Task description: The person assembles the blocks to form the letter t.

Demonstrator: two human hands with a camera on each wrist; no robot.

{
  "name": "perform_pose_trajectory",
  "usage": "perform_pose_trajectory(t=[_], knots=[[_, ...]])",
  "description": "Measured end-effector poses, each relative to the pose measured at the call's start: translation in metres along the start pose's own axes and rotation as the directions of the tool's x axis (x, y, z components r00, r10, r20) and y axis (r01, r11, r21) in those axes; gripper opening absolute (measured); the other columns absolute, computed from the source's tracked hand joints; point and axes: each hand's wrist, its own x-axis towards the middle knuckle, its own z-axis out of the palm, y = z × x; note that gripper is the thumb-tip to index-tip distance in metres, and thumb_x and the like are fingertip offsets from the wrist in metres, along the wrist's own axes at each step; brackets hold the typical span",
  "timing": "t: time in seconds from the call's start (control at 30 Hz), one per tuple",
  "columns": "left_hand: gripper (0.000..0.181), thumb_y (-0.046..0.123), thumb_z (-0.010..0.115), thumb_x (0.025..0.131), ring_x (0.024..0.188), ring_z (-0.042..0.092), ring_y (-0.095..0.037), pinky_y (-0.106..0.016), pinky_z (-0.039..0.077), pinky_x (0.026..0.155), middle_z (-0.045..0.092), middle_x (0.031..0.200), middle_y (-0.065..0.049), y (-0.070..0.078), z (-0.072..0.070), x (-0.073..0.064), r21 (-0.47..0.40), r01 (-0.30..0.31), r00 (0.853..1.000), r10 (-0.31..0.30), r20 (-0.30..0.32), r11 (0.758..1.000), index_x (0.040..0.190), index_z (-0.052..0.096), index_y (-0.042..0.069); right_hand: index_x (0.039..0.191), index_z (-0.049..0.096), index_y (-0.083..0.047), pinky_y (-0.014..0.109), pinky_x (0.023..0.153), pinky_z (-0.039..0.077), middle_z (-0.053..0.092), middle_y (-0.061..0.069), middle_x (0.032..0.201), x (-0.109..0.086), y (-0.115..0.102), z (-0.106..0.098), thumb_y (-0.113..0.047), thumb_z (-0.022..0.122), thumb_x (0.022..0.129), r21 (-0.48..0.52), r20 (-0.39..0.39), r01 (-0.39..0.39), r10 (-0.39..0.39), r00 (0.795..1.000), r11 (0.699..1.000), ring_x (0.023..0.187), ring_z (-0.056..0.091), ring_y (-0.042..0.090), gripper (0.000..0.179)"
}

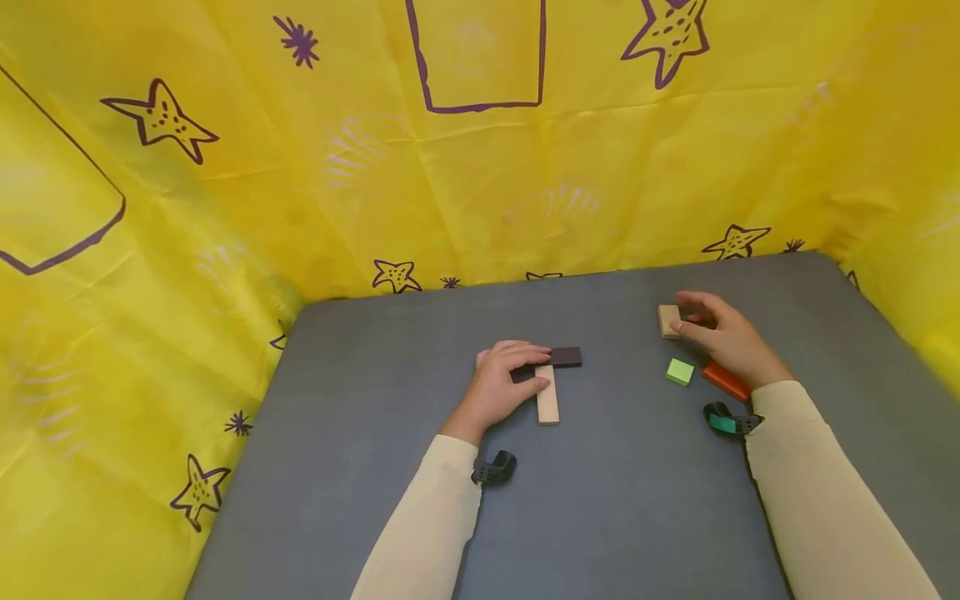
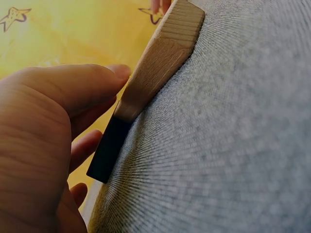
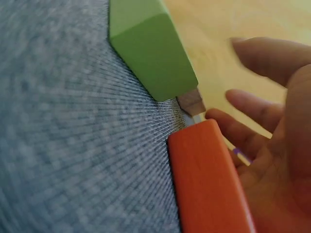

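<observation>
My left hand (image 1: 504, 387) rests at a corner made by two flat blocks. Its straight fingers reach the dark block (image 1: 566, 357), while the thumb lies at the long light wooden block (image 1: 548, 398). In the left wrist view the thumb tip overlaps the edge of the wooden block (image 2: 158, 63), with the dark block (image 2: 108, 150) end to end beyond it. My right hand (image 1: 731, 337) hovers with loosely spread fingers beside a small light wooden block (image 1: 667, 322). Below it lie a green block (image 1: 679, 372) and an orange-red block (image 1: 726, 382), partly hidden by the hand.
The blocks lie on a grey cloth-covered table (image 1: 360, 450) with rounded far corners. A yellow curtain (image 1: 465, 192) with purple star drawings hangs behind and along both sides. Dark wrist-camera mounts (image 1: 495, 468) stick out from both sleeves near the tabletop.
</observation>
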Motion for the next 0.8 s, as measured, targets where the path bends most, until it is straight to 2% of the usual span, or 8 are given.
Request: perform_pose_trajectory(t=[0.23, 0.43, 0.8], knots=[[0.035, 0.023, 0.084, 0.1, 0.141, 0.051, -0.011, -0.052, 0.025, 0.119, 0.073, 0.136, 0.011, 0.0006, -0.004, -0.0011, 0.022, 0.01, 1.0, -0.01, 0.02, 1.0, 0.135, 0.081, 0.018, 0.169, 0.041, -0.009, 0.07, 0.114, 0.034, 0.041, 0.023, 0.164, 0.0041, -0.0001, 0.0035, -0.043, 0.075, 0.106, -0.068, 0.019, 0.027, -0.026, 0.999, 0.997, 0.141, 0.043, 0.047, 0.079], [0.035, 0.022, 0.083, 0.101, 0.142, 0.05, -0.01, -0.053, 0.023, 0.12, 0.073, 0.137, 0.012, 0.0002, -0.0031, 0.0002, 0.012, 0.016, 0.999, -0.016, 0.028, 1.0, 0.135, 0.08, 0.017, 0.166, 0.044, -0.004, 0.07, 0.111, 0.035, 0.042, 0.028, 0.158, 0.0039, 0.0005, 0.0035, -0.032, 0.076, 0.107, -0.098, 0.029, 0.054, -0.052, 0.998, 0.994, 0.137, 0.044, 0.05, 0.073], [0.032, 0.019, 0.084, 0.099, 0.146, 0.049, -0.014, -0.054, 0.023, 0.121, 0.073, 0.137, 0.009, -0.0003, -0.0022, -0.0047, -0.021, 0.011, 1.0, -0.01, 0.007, 1.0, 0.13, 0.083, 0.012, 0.163, 0.045, 0.002, 0.069, 0.112, 0.036, 0.041, 0.029, 0.157, 0.0042, 0.0056, 0.0036, -0.027, 0.075, 0.107, -0.138, 0.026, 0.086, -0.083, 0.996, 0.987, 0.136, 0.044, 0.05, 0.069]])
